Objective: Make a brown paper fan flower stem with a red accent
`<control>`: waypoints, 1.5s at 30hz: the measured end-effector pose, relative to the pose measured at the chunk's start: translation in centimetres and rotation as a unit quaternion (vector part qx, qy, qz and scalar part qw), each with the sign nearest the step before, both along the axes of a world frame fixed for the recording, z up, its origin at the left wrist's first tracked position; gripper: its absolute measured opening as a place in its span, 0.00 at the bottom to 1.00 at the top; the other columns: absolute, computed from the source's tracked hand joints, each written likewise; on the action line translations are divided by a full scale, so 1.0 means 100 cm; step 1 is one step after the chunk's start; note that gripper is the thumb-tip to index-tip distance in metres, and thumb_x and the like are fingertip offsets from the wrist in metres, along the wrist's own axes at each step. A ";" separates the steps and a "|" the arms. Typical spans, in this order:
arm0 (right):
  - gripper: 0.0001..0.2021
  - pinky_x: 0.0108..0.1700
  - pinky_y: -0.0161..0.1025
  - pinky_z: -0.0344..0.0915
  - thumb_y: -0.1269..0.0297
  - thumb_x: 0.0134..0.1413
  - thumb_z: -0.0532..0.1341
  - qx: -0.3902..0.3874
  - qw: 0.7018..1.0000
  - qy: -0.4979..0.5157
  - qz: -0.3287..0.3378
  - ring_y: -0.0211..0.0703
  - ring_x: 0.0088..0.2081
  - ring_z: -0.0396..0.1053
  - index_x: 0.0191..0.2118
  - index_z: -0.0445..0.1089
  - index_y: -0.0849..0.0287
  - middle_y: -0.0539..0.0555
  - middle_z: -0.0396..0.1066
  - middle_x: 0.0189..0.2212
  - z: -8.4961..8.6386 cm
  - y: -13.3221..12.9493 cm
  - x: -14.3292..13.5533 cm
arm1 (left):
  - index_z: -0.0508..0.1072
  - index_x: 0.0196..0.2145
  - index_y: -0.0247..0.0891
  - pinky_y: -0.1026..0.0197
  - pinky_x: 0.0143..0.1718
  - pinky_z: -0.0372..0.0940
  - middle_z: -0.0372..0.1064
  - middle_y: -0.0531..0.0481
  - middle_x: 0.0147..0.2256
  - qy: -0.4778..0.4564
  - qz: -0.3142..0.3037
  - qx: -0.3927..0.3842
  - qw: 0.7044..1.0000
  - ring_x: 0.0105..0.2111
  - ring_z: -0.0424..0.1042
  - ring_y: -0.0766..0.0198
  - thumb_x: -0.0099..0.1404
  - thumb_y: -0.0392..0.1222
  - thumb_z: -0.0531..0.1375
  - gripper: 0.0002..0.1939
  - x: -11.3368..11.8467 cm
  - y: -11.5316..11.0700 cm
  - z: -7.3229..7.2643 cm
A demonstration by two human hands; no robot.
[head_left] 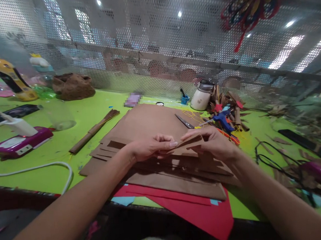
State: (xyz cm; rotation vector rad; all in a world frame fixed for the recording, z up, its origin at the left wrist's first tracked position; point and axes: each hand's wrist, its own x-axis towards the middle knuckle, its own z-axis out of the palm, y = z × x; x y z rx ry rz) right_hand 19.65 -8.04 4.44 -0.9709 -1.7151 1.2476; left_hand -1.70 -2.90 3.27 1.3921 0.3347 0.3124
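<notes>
Both my hands meet over a stack of brown paper sheets [147, 122] in the middle of the table. Between them is a small folded piece of brown paper [188, 147]. My left hand [152, 146] pinches its left end, thumb on top. My right hand [214, 142] grips the right end, with some fingers hidden behind the paper. Folded brown paper [177, 182] lies below the hands, over a red sheet [204, 218] that hangs past the table edge. Scissors [184, 121] with orange handles lie beyond my right hand, close to a blue glue gun [223, 121].
A rolled paper bundle [94, 131] lies left on the green table [86, 113]. A purple power strip [22, 143] with a white plug and a cable [51, 164] sits further left. A white jar [201, 97] and paper scraps [234, 108] stand behind. Black cable [274, 153] loops at right.
</notes>
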 end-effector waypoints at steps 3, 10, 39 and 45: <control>0.08 0.27 0.31 0.58 0.69 0.42 0.64 0.035 0.999 0.027 0.019 0.33 0.26 0.62 0.33 0.74 0.60 0.51 0.68 0.27 0.003 -0.004 -0.006 | 0.59 0.22 0.35 0.68 0.18 0.45 0.47 0.59 0.17 -0.007 -0.017 -0.042 0.999 0.17 0.47 0.75 0.59 0.46 0.56 0.15 0.001 -0.004 0.002; 0.05 0.23 0.30 0.55 0.66 0.45 0.64 0.031 0.997 0.068 -0.017 0.30 0.23 0.58 0.30 0.71 0.61 0.50 0.65 0.27 0.002 -0.008 -0.015 | 0.65 0.28 0.33 0.68 0.20 0.55 0.57 0.55 0.19 0.001 -0.049 -0.064 0.997 0.19 0.58 0.73 0.60 0.48 0.56 0.13 0.004 -0.004 -0.005; 0.11 0.28 0.30 0.57 0.68 0.47 0.55 0.115 0.884 -0.449 0.061 0.36 0.26 0.65 0.34 0.74 0.63 0.51 0.72 0.24 0.010 0.038 -0.005 | 0.74 0.30 0.33 0.66 0.28 0.56 0.69 0.51 0.24 0.191 0.187 0.455 0.849 0.25 0.64 0.68 0.56 0.38 0.54 0.10 0.015 0.021 -0.013; 0.11 0.31 0.32 0.60 0.66 0.48 0.56 0.130 0.898 -0.418 0.054 0.37 0.28 0.66 0.35 0.73 0.62 0.53 0.73 0.28 -0.021 0.038 -0.002 | 0.73 0.27 0.34 0.65 0.24 0.54 0.67 0.50 0.22 0.309 0.154 0.464 0.816 0.21 0.62 0.67 0.53 0.38 0.55 0.08 0.009 0.020 -0.020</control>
